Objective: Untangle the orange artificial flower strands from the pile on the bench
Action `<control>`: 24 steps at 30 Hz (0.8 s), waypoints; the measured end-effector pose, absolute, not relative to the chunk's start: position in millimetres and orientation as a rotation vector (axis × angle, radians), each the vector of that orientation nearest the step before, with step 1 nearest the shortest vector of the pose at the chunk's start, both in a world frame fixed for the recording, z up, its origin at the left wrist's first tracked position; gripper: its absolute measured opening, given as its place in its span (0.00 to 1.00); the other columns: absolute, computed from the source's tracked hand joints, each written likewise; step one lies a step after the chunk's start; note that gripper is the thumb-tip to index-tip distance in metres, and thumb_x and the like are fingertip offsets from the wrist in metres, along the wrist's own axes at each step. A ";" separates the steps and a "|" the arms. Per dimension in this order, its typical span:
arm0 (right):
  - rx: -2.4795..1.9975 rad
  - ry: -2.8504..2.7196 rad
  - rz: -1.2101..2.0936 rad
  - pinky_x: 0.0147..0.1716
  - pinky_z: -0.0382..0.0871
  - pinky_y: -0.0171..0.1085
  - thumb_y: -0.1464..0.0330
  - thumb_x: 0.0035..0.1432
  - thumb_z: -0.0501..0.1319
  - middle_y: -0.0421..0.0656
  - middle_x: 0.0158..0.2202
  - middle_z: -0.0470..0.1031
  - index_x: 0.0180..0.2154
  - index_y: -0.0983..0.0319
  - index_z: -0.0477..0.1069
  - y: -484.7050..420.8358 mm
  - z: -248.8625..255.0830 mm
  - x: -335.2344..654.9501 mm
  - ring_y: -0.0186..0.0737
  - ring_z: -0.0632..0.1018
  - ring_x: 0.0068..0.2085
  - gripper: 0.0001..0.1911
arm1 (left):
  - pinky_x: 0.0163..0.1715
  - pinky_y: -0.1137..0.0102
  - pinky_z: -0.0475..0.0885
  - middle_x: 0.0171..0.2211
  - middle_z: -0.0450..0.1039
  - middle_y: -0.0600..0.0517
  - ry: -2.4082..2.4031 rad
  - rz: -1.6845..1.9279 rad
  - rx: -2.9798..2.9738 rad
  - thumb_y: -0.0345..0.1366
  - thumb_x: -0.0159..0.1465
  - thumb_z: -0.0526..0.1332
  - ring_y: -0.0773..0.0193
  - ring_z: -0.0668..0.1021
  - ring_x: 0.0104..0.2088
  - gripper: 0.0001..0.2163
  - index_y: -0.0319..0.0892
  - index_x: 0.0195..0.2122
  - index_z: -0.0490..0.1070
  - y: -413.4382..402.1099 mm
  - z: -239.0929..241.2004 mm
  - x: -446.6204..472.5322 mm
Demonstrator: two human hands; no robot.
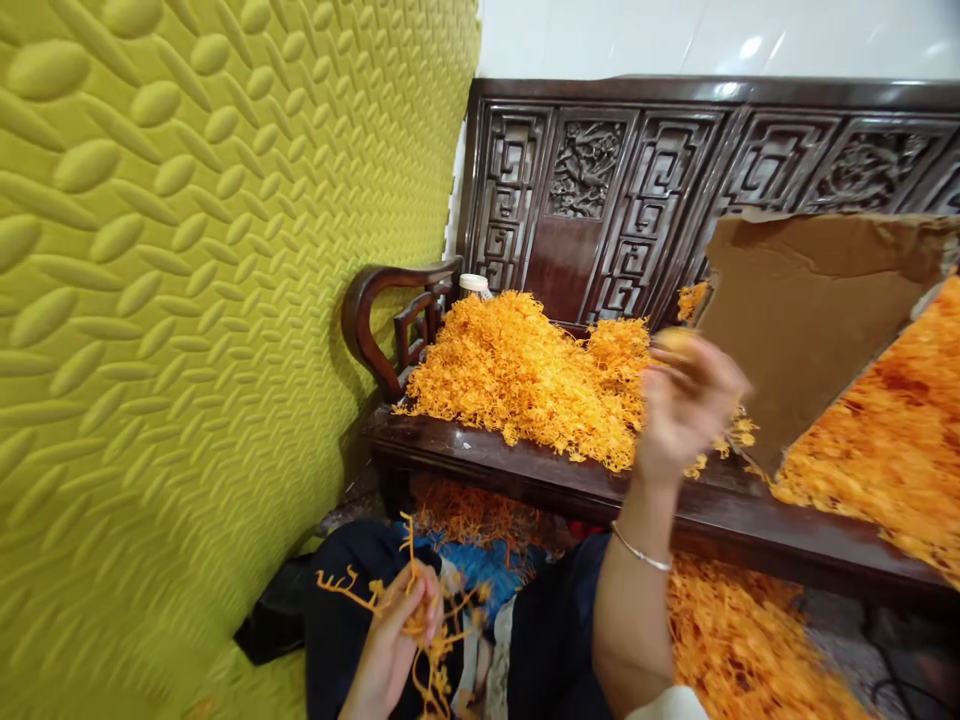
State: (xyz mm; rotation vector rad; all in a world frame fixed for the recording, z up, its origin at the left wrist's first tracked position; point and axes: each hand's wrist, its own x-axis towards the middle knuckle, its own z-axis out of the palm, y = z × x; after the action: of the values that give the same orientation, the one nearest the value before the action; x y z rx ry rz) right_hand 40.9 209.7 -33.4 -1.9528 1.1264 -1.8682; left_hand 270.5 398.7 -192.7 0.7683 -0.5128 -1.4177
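Low in front of my lap, my left hand (405, 615) is closed around a bunch of thin, branching orange plastic sprigs (349, 590). Their stems stick out above and below the fingers. My right hand (690, 405) is raised over the bench, between a heap of small orange plastic pieces (525, 380) and a cardboard sheet (795, 310). Motion smears its fingers, and a yellowish patch shows at the fingertips; whether they hold a piece is unclear. A thin bracelet circles the right wrist.
The heap lies on a dark carved wooden bench (487, 450) with a curved armrest (367, 310). A white-lidded jar (474, 285) stands behind it. More orange pieces (885, 420) lie right of the cardboard and below the bench (742, 640). A yellow textured foam mat (225, 300) covers the left side.
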 end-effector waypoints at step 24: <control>-1.973 0.785 -1.101 0.43 0.66 0.35 0.68 0.57 0.62 0.43 0.40 0.72 0.43 0.60 0.70 326.1 -113.2 121.8 0.37 0.73 0.42 0.11 | 0.56 0.66 0.60 0.56 0.67 0.49 -0.541 -1.235 0.619 0.42 0.67 0.49 0.58 0.65 0.59 0.17 0.44 0.49 0.71 342.5 -130.9 233.9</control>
State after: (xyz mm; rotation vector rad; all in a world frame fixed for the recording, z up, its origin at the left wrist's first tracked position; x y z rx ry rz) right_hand 121.8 326.1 -113.2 -1.9727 0.7853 -1.1009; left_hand 233.9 342.5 -130.9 0.6187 -0.5408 -1.2350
